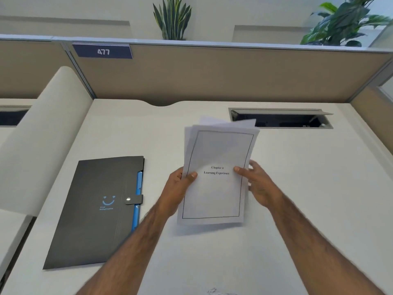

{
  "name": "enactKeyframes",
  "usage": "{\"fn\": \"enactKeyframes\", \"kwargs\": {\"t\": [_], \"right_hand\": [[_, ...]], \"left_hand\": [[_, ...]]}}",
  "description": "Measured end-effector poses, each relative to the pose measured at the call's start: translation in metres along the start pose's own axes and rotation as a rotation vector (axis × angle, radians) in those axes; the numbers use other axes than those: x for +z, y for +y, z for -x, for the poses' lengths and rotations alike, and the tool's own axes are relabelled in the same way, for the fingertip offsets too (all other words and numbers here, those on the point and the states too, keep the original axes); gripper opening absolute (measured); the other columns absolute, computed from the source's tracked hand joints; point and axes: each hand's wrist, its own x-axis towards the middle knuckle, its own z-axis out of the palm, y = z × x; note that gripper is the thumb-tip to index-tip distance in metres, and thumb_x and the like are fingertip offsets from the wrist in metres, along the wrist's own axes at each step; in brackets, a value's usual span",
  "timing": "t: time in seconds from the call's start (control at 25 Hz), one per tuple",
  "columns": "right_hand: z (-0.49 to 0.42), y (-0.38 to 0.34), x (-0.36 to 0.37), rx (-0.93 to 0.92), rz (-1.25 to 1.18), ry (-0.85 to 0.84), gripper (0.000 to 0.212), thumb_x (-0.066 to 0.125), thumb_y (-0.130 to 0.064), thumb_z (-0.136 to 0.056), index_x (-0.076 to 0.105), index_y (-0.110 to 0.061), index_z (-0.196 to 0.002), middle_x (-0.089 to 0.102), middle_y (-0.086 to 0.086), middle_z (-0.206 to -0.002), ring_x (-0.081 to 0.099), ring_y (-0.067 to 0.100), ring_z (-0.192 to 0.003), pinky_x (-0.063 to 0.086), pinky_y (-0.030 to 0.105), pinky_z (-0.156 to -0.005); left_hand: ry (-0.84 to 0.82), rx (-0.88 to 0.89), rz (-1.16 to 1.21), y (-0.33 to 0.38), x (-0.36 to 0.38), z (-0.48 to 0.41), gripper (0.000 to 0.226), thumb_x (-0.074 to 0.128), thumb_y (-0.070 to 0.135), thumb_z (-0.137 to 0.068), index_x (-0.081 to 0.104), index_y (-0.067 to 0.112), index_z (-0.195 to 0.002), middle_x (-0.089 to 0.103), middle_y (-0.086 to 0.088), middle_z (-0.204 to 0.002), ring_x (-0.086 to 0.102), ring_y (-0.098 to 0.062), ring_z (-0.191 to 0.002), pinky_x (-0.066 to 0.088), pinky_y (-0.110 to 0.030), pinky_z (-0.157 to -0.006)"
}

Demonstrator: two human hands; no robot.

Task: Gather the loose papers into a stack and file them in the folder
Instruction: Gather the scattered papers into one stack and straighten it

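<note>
Both hands hold a stack of white papers (217, 192) upright above the middle of the desk; the top sheet has a black border and reads "Chapter 6 Learning Experience". My left hand (177, 189) grips the stack's left edge, thumb on the front. My right hand (258, 185) grips the right edge the same way. The sheets are unevenly aligned, with corners fanning out at the top. A black folder (93, 211) with a snap strap, a blue smile logo and blue inner tabs lies shut on the desk to the left of the papers.
The white desk (308, 188) has an open cable tray slot (280, 120) at the back right. Beige partition panels (212, 75) enclose the back and sides, with a "477" label (103, 51). Plants (172, 18) stand behind the partition.
</note>
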Motion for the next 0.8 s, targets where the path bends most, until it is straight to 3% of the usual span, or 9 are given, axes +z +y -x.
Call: {"fn": "enactKeyframes", "kwargs": {"t": [0.12, 0.2, 0.44, 0.56, 0.68, 0.8], "right_hand": [[0.010, -0.024, -0.009, -0.099, -0.071, -0.076, 0.052, 0.077, -0.017, -0.085, 0.060, -0.015, -0.134, 0.073, 0.004, -0.126, 0.069, 0.024, -0.117, 0.049, 0.046, -0.102], [0.020, -0.035, -0.009, -0.179, -0.097, -0.128, 0.041, 0.077, -0.012, -0.083, 0.068, -0.009, -0.124, 0.073, 0.013, -0.125, 0.069, 0.031, -0.116, 0.058, 0.039, -0.092], [0.045, -0.042, -0.006, -0.492, -0.042, -0.011, 0.028, 0.080, -0.019, -0.082, 0.078, -0.019, -0.110, 0.079, 0.006, -0.111, 0.076, 0.023, -0.101, 0.059, 0.027, -0.080], [0.048, -0.024, -0.011, -0.444, -0.025, 0.014, 0.032, 0.083, -0.010, -0.078, 0.077, -0.022, -0.108, 0.079, 0.004, -0.112, 0.075, 0.022, -0.105, 0.059, 0.029, -0.084], [0.045, -0.004, -0.010, -0.367, 0.051, 0.107, 0.023, 0.077, -0.003, -0.085, 0.076, -0.019, -0.101, 0.080, 0.000, -0.102, 0.073, 0.028, -0.106, 0.058, 0.030, -0.085], [0.048, -0.010, -0.008, -0.392, 0.023, 0.217, 0.015, 0.072, -0.008, -0.090, 0.076, -0.023, -0.090, 0.080, -0.008, -0.089, 0.076, 0.019, -0.094, 0.056, 0.018, -0.069]], "left_hand": [[-0.015, 0.066, 0.012, 0.020, 0.007, 0.001, 0.020, 0.069, 0.027, -0.093, 0.077, 0.023, -0.111, 0.077, -0.010, -0.116, 0.075, -0.024, -0.104, 0.061, -0.033, -0.082], [-0.070, 0.090, -0.065, 0.033, 0.013, 0.001, 0.022, 0.069, 0.031, -0.095, 0.076, 0.025, -0.115, 0.077, -0.005, -0.119, 0.074, -0.021, -0.110, 0.060, -0.028, -0.083], [-0.038, 0.270, -0.198, 0.050, 0.035, 0.004, 0.022, 0.062, 0.045, -0.096, 0.073, 0.042, -0.115, 0.077, 0.008, -0.116, 0.073, -0.013, -0.110, 0.059, -0.026, -0.086], [-0.014, 0.234, -0.262, 0.035, 0.038, 0.008, 0.022, 0.070, 0.050, -0.088, 0.074, 0.044, -0.109, 0.078, 0.007, -0.112, 0.074, -0.014, -0.106, 0.061, -0.037, -0.088], [0.063, 0.177, -0.315, 0.018, 0.049, 0.009, 0.010, 0.068, 0.035, -0.092, 0.075, 0.036, -0.099, 0.079, 0.003, -0.104, 0.073, -0.019, -0.099, 0.060, -0.051, -0.090], [0.086, 0.247, -0.330, 0.025, 0.064, 0.011, 0.014, 0.063, 0.035, -0.095, 0.075, 0.039, -0.091, 0.078, 0.014, -0.091, 0.070, -0.013, -0.088, 0.059, -0.034, -0.078]]}}
